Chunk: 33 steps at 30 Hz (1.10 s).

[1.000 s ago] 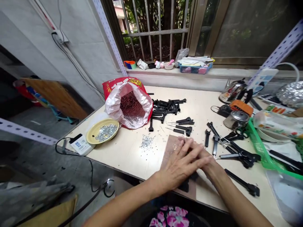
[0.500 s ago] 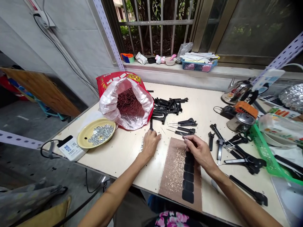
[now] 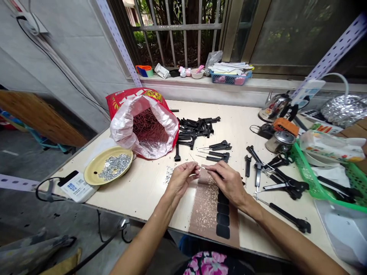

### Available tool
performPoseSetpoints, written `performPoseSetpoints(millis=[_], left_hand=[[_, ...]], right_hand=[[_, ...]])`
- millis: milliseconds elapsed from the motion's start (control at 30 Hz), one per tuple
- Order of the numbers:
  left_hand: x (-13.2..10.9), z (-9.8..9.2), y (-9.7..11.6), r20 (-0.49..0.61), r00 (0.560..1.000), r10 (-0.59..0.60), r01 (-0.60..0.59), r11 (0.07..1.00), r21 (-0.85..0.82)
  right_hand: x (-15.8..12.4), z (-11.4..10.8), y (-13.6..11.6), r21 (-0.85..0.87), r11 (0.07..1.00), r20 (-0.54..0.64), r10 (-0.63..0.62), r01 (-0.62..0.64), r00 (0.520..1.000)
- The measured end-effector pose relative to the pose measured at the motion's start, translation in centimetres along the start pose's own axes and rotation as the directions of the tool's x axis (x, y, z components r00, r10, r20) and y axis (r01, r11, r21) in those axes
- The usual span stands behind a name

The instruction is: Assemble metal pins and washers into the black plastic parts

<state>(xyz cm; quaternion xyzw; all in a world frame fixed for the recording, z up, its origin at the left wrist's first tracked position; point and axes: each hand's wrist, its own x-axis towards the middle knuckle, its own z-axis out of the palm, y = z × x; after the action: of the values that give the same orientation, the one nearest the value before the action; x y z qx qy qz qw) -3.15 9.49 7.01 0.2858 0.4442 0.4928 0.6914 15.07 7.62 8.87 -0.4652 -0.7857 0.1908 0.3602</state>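
My left hand (image 3: 182, 178) is pinched closed at the left end of a thin metal-tipped tool (image 3: 202, 167); anything small between those fingertips is too small to name. My right hand (image 3: 228, 183) grips this tool, its fingers hiding most of it. Below both hands lies a brown mat (image 3: 197, 219) strewn with pale specks. A column of black rounded squares (image 3: 223, 219) runs down the mat, partly covered by my right hand. Small silvery pieces (image 3: 169, 173) are scattered left of my left hand. Beyond the hands are thin-tipped black tools (image 3: 219, 156).
A red bag (image 3: 114, 102) full of reddish-brown sticks lies open, beside a pile of black parts (image 3: 197, 128). A yellow plate (image 3: 89, 165) holds silvery bits. More black tools (image 3: 289, 183), a lidded metal cup (image 3: 280, 141) and a green basket (image 3: 306, 172) stand right.
My left hand has left the table near a black part and come right to meet my right hand at the tool's tip. The view has shifted slightly right.
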Motion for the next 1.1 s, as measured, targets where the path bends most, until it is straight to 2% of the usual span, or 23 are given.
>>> performPoseSetpoints(millis=[67, 167, 333, 433, 533, 633, 833, 967, 1100], left_hand=[[-1.0, 1.0, -0.1, 0.024, 0.998, -0.053, 0.056, 0.989, -0.136], [-1.8, 2.1, -0.2, 0.017, 0.998, -0.058, 0.060, 0.984, -0.165], [-2.1, 3.0, -0.6, -0.013, 1.000, 0.013, -0.014, 0.996, -0.092], [-2.1, 3.5, -1.1, -0.075, 0.988, 0.132, -0.132, 0.991, 0.003], [-2.1, 3.9, -1.5, -0.108, 0.981, 0.163, -0.158, 0.986, 0.048], [-2.0, 4.2, -1.7, -0.104, 0.986, 0.132, -0.126, 0.990, 0.063], [-1.7, 4.0, -2.0, -0.049, 0.983, 0.178, -0.167, 0.971, 0.173], [-1.6, 3.9, -2.2, -0.009, 0.991, 0.132, -0.128, 0.969, 0.211], [-1.5, 3.8, -2.3, -0.013, 0.992, 0.124, -0.118, 0.965, 0.236]], right_hand=[[-0.2, -0.2, -0.3, -0.059, 0.998, 0.015, -0.011, 0.012, 1.000], [-0.5, -0.9, -0.6, -0.133, 0.991, 0.017, -0.022, 0.024, 1.000], [-1.0, -1.9, -0.9, -0.293, 0.952, 0.022, -0.080, 0.082, 0.997], [-1.3, -1.9, -1.0, -0.459, 0.880, -0.007, -0.138, 0.120, 0.990], [-1.6, -1.7, -0.8, -0.556, 0.819, -0.027, -0.184, 0.139, 0.983], [-1.8, -1.7, -0.4, -0.558, 0.819, -0.033, -0.183, 0.133, 0.983], [-2.1, -1.9, 0.2, -0.469, 0.882, -0.029, -0.079, 0.056, 0.996], [-2.1, -2.0, 0.5, -0.493, 0.866, -0.018, -0.105, 0.082, 0.994], [-2.2, -2.0, 0.7, -0.487, 0.871, 0.003, -0.069, 0.061, 0.998]])
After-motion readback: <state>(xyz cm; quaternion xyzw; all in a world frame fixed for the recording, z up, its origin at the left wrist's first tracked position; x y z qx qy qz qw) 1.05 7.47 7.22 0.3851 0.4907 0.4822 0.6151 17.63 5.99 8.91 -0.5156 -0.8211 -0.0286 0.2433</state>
